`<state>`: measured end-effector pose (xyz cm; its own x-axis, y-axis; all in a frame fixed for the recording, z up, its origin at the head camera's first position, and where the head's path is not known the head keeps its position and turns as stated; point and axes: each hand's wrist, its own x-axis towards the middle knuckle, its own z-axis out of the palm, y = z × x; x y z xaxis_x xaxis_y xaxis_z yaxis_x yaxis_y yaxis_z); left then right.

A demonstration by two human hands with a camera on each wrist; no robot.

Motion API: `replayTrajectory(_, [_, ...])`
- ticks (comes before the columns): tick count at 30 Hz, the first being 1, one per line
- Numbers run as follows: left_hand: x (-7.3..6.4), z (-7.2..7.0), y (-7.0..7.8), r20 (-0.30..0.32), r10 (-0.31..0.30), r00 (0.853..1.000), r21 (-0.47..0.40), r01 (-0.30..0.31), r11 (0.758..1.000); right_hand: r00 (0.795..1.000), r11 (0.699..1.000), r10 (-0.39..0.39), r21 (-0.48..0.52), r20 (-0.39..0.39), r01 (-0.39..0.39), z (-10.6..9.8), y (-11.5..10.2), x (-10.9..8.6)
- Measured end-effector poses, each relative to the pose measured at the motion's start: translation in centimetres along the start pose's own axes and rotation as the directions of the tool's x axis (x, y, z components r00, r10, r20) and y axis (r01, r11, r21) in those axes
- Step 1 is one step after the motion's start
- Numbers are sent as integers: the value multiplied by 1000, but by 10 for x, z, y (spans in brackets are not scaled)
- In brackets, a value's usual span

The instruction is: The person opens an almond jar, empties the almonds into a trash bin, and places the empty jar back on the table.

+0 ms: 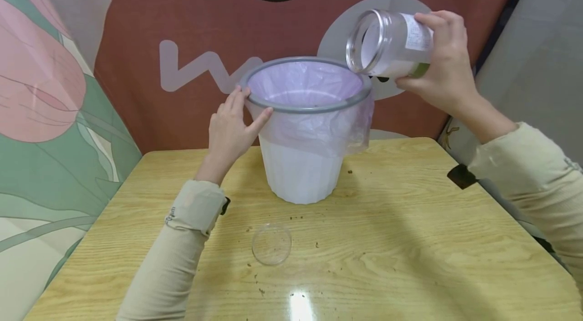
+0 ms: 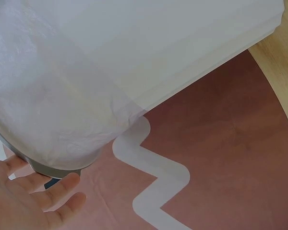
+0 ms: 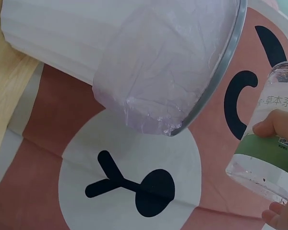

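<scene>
A white trash bin [image 1: 300, 171] with a grey rim [image 1: 314, 108] and a thin purplish liner bag [image 1: 314, 131] stands on the table. My left hand [image 1: 232, 126] rests on the left side of the rim with its fingers spread. My right hand [image 1: 448, 65] grips a clear jar [image 1: 396, 45] bearing a white and green label. The jar lies nearly on its side at the bin's right edge, its open mouth tilted toward the bin. In the right wrist view, small dark specks show near the jar's base [image 3: 259, 184]. The bottom of the bin's inside is hidden.
A round clear lid [image 1: 272, 244] lies flat on the wooden table [image 1: 387, 260] in front of the bin. Small brown crumbs [image 1: 261, 291] are scattered around it. A patterned cloth backdrop [image 1: 205, 12] hangs close behind the table.
</scene>
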<state>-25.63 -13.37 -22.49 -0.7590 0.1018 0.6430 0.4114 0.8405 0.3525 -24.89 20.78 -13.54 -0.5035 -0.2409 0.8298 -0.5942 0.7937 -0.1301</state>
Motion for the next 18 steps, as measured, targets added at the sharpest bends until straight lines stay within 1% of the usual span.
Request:
replayTrajectory(5, [0, -1, 0, 2, 1, 1000, 1, -1, 1000, 999, 998, 38, 41, -13, -37, 1, -1, -3])
replayTrajectory(9, [0, -2, -1, -2, 1, 1000, 6, -1, 1000, 996, 993, 89, 77, -12, -88, 3, -2, -6])
replayTrajectory(15, [-1, -2, -1, -1, 2, 1000, 8, -2, 1000, 983, 973, 182, 145, -15, -178, 5, -3, -12])
replayTrajectory(18, [-1, -2, -1, 2, -1, 1000, 6, 1, 1000, 978, 965, 205, 172, -19, -199, 7, -3, -16])
